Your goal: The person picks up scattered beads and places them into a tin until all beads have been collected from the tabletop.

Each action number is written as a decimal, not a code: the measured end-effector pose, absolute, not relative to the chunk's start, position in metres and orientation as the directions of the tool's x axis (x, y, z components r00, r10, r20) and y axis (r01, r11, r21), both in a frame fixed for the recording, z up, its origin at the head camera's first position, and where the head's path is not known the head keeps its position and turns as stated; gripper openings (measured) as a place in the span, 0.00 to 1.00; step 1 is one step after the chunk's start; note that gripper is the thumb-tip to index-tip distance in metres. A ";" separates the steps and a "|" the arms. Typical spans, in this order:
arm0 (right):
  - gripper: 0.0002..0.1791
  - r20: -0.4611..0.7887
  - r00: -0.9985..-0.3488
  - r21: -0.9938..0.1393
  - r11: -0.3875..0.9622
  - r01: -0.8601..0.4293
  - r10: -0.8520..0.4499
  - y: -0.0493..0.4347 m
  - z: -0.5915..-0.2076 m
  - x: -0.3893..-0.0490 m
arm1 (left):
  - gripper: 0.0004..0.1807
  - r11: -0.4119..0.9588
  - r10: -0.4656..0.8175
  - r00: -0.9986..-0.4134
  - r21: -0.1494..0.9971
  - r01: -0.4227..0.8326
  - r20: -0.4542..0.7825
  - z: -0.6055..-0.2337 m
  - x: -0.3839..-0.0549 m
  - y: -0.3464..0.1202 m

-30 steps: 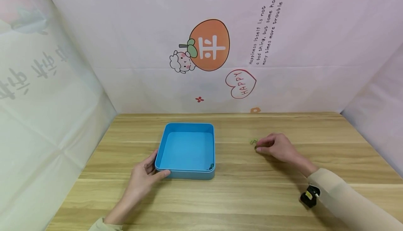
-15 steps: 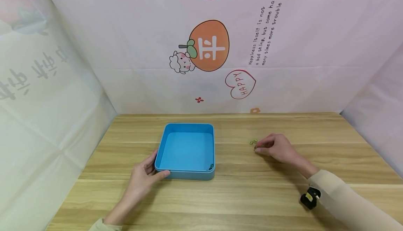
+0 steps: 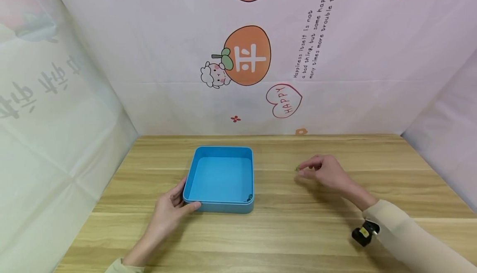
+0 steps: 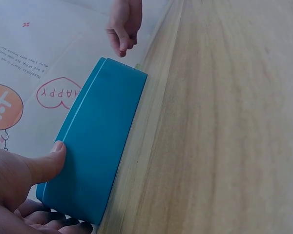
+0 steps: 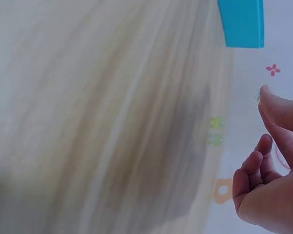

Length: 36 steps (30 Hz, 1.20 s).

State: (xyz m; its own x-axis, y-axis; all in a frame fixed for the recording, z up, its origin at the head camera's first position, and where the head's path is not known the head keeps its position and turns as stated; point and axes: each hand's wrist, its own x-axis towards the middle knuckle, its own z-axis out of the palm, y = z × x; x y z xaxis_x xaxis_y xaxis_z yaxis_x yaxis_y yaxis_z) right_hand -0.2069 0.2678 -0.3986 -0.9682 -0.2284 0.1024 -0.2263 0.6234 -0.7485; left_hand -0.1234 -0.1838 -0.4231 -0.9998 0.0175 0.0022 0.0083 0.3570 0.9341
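A square blue box without a lid sits on the wooden table left of centre. My left hand grips its near left corner, thumb on the front wall and fingers at the left side. Several small dark green glassy pieces, perhaps marbles, lie in the box's near right corner. To the right, my right hand pinches a small clear glassy piece between thumb and index finger, just above the table. Two yellow-green glassy pieces lie on the wood beside that hand; in the head view its fingers partly hide them.
The wooden table ends at a white printed cloth behind, and more cloth hangs at both sides. A black device is strapped at the right sleeve.
My right hand has risen slightly from the table and shifted a little left, with the small glassy piece between its fingertips. The left hand and the box stay in place.
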 end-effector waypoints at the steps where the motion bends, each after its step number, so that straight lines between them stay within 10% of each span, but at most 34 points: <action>1: 0.09 0.105 -0.968 -0.753 0.618 -0.227 -0.228 0.266 -0.397 -0.207 | 0.49 0.356 0.017 -1.000 0.935 0.008 0.002 -0.423 -0.123 -0.184; 36: 0.07 0.109 -0.948 -0.806 0.531 -0.261 -0.300 0.191 -0.349 -0.229 | 0.48 0.354 0.022 -1.000 0.935 0.026 0.019 -0.424 -0.124 -0.184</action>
State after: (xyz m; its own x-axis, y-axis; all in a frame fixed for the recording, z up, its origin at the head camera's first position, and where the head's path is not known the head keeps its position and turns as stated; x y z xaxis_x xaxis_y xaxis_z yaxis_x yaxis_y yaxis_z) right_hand -0.2286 0.1915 -0.3494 -0.9478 -0.2997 0.1091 -0.2607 0.5309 -0.8063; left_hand -0.1240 -0.1838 -0.4243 -0.9996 0.0217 0.0191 0.0256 0.3539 0.9349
